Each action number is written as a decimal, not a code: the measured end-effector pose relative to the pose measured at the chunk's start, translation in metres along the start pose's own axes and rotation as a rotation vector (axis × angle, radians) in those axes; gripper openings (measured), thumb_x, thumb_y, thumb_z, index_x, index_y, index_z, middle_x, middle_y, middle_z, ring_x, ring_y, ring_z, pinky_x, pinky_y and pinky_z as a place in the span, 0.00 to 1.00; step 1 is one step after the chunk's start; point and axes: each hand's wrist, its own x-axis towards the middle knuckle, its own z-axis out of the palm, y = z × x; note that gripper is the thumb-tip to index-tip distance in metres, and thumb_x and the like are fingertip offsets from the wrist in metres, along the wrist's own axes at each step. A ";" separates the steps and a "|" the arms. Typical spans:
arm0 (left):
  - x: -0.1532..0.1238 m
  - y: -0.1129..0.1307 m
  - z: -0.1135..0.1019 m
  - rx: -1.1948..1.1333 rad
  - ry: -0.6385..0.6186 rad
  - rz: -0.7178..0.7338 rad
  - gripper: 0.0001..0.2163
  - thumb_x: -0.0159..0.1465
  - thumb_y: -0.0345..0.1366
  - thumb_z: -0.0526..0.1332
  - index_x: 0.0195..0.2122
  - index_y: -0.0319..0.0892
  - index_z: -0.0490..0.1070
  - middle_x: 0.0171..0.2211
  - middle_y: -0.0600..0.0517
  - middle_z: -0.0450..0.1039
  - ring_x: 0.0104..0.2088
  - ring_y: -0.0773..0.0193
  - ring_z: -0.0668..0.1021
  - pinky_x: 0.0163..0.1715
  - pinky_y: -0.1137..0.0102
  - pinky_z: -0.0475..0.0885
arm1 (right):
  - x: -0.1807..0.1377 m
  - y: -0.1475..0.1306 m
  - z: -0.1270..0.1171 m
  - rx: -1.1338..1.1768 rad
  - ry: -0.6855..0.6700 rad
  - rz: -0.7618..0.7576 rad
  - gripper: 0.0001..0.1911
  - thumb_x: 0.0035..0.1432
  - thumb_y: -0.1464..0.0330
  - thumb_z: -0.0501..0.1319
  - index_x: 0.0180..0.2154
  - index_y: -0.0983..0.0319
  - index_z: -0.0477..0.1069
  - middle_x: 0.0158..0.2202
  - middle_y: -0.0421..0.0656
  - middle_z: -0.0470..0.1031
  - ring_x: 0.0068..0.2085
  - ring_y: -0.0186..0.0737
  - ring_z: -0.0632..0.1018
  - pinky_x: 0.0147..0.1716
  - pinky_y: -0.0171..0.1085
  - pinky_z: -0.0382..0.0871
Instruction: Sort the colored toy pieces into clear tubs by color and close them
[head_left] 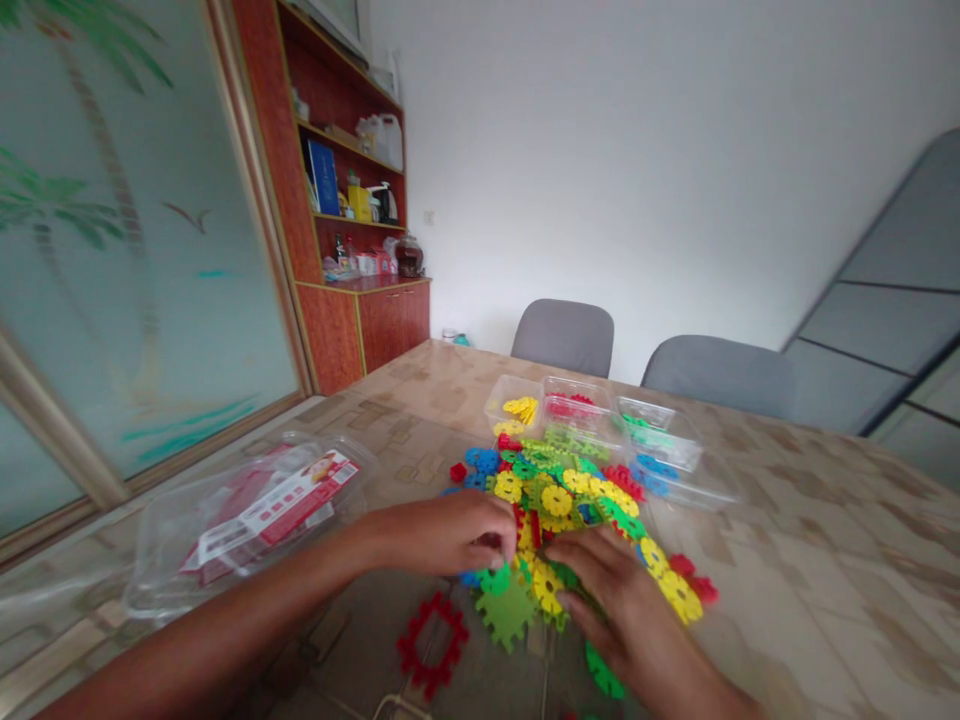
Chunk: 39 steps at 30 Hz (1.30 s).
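Note:
A pile of plastic snowflake pieces (570,495) in yellow, green, red and blue lies on the patterned table (810,560). My left hand (442,533) rests at the pile's near left edge, its fingers curled in a pinch on a small piece I cannot make out. My right hand (615,590) lies flat over the pile's near side, fingers stretched toward a yellow piece (546,585). A green toothed square piece (506,612) and a red square frame piece (431,645) lie just in front of the hands.
Several clear sorting tubs (600,410) holding yellow, red, green and blue pieces stand behind the pile. A clear packaging box with a red label (247,515) lies at the left. Two grey chairs (562,335) stand at the far side. A wooden shelf unit (345,200) stands by the wall.

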 end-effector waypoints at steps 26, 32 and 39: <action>-0.009 0.016 -0.008 0.127 -0.038 -0.143 0.07 0.60 0.23 0.59 0.33 0.42 0.72 0.33 0.52 0.75 0.36 0.62 0.75 0.35 0.72 0.65 | 0.000 0.016 0.001 -0.174 -0.070 0.117 0.08 0.57 0.74 0.60 0.40 0.59 0.72 0.40 0.43 0.76 0.43 0.48 0.73 0.43 0.47 0.63; 0.000 0.019 0.004 0.140 0.018 -0.112 0.08 0.60 0.23 0.58 0.36 0.42 0.70 0.37 0.51 0.74 0.41 0.62 0.75 0.42 0.72 0.65 | 0.000 0.015 0.009 -0.227 -0.086 0.134 0.13 0.54 0.72 0.64 0.43 0.60 0.72 0.45 0.46 0.75 0.46 0.52 0.71 0.45 0.51 0.62; -0.005 0.010 0.010 0.264 -0.079 -0.196 0.07 0.57 0.24 0.62 0.32 0.42 0.68 0.34 0.52 0.73 0.39 0.61 0.74 0.37 0.72 0.65 | 0.001 0.016 -0.004 -0.204 -0.185 0.111 0.03 0.55 0.69 0.64 0.34 0.61 0.73 0.37 0.44 0.75 0.42 0.48 0.73 0.42 0.47 0.63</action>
